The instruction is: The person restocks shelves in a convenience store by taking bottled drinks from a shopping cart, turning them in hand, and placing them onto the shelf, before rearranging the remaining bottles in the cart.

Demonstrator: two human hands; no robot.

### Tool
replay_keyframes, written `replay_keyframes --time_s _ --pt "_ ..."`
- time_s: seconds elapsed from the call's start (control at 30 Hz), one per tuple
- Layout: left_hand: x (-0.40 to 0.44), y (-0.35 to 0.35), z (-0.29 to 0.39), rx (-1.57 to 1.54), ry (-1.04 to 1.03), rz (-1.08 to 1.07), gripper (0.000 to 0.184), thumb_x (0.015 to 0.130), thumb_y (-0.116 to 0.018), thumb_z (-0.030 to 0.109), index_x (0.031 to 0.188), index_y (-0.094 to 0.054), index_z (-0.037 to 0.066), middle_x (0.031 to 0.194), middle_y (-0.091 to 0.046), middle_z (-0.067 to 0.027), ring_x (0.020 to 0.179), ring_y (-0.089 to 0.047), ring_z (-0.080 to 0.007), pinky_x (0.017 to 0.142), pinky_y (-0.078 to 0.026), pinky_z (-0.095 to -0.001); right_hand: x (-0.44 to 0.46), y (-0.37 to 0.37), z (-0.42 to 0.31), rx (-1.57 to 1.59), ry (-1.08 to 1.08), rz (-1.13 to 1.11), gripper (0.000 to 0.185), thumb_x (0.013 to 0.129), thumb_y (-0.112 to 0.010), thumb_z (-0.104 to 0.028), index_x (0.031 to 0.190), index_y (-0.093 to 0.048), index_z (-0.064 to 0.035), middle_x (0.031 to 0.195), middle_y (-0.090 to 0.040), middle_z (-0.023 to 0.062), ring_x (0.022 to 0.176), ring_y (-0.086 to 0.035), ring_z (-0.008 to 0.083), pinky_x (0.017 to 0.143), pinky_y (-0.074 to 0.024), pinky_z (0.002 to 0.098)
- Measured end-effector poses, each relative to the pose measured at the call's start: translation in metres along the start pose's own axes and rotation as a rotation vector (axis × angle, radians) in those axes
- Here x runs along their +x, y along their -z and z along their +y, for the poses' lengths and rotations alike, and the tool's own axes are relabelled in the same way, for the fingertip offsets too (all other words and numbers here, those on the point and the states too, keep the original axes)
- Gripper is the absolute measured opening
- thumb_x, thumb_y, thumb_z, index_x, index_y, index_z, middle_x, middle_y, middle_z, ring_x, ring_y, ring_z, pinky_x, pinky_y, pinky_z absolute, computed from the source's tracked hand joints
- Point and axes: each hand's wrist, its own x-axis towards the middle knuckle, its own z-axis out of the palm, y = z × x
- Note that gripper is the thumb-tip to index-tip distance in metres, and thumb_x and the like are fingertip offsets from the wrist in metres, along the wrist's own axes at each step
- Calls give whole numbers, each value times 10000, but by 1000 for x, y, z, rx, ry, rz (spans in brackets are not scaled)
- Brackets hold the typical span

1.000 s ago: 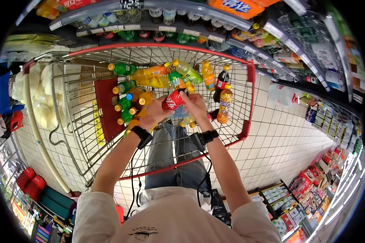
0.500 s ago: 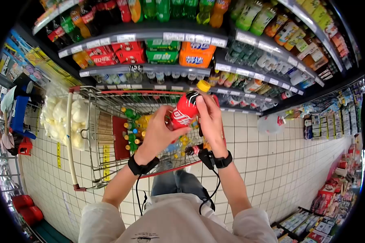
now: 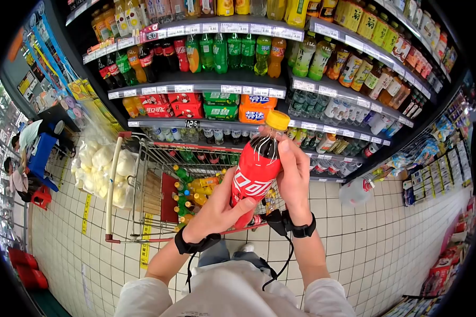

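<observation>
A large cola bottle [image 3: 256, 171] with a red label and yellow cap is held up, tilted, in front of my chest. My left hand [image 3: 217, 214] wraps round its lower part, thumb across the label. Near the neck, my right hand [image 3: 295, 169] grips the bottle from the right side. The bottle hangs over the shopping cart [image 3: 111, 195], where several drink bottles [image 3: 195, 193] with green, orange and yellow colours lie.
Drink shelves [image 3: 195, 84] stretch across the front, with red, green and orange multipacks [image 3: 222, 105] on a lower level. A clear bag of pale round items [image 3: 103, 169] is at the cart's left end. A large clear jug [image 3: 356, 192] stands on the tiled floor. People sit at far left.
The bottle has come closer to the camera and stands more upright, still in both hands. The view has tipped upward, showing more of the upper shelves.
</observation>
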Motion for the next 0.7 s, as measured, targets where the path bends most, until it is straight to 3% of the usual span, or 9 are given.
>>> replay_keyframes --time_s 0.13,0.23,0.3,0.37,0.43,0.53,0.57,0.67,0.7 --pt "-5 12 4 -27 -28 -40 661 933 -657 288 1409 -332 -34 1264 -557 -114 1145 -530 -153 1004 -418 -324 5 -9 -17 -47 67 -104 383 1027 -521 -243 1229 -606 70 1224 -623 108 1108 -573 145 973 -435 285" --pt "-4 30 6 -162 -26 -97 736 935 -622 433 1430 -330 -26 1296 -547 -100 1167 -524 -149 1017 -408 -324 14 -12 -28 -28 114 -243 425 983 -596 -220 1292 -555 69 1291 -578 118 1179 -552 178 1005 -429 313" --pt "-4 43 15 -233 3 -183 799 909 -600 569 1399 -363 -17 1184 -601 -107 1034 -614 -171 897 -492 -323 15 -18 -32 48 54 -348 592 889 -715 -168 1386 -471 41 1381 -516 144 1265 -511 227 1073 -389 369" --pt "-4 52 21 -299 40 -250 828 896 -592 615 1388 -372 -14 1135 -620 -108 974 -645 -180 842 -520 -321 21 -25 -19 79 102 -369 619 865 -733 -139 1394 -463 35 1391 -509 146 1281 -499 234 1098 -360 379" --pt "-1 55 24 -375 70 -260 955 792 -578 772 1355 -414 18 974 -655 -131 786 -678 -204 685 -567 -328 26 -33 -16 110 151 -391 648 841 -751 -109 1401 -455 29 1402 -502 148 1298 -487 240 1123 -331 390" --pt "-3 64 29 -503 85 -365 868 884 -526 695 1351 -415 -28 1068 -641 -104 889 -666 -182 778 -536 -313 27 -48 -29 147 -76 -464 709 776 -801 -57 1389 -459 38 1376 -529 133 1285 -487 208 1122 -322 371" --pt "-2 68 30 -500 84 -364 868 884 -526 695 1351 -415 -28 1068 -641 -104 889 -666 -182 778 -536 -313 26 -52 -28 141 -61 -409 695 773 -812 -61 1370 -475 51 1303 -586 119 1210 -545 186 1059 -398 350" --pt "8 78 36 -319 12 -311 816 932 -486 645 1369 -404 -38 1132 -619 -111 1004 -629 -181 881 -497 -317 26 -54 -29 -7 36 -281 672 769 -824 -69 1344 -500 53 1225 -635 105 1123 -600 166 982 -465 327" --pt "11 78 41 -182 -50 -198 785 954 -470 612 1383 -390 -40 1193 -592 -119 1083 -587 -178 938 -458 -317 27 -57 -28 -26 95 -220 664 751 -839 -63 1322 -519 47 1179 -659 100 1068 -627 156 945 -493 317"
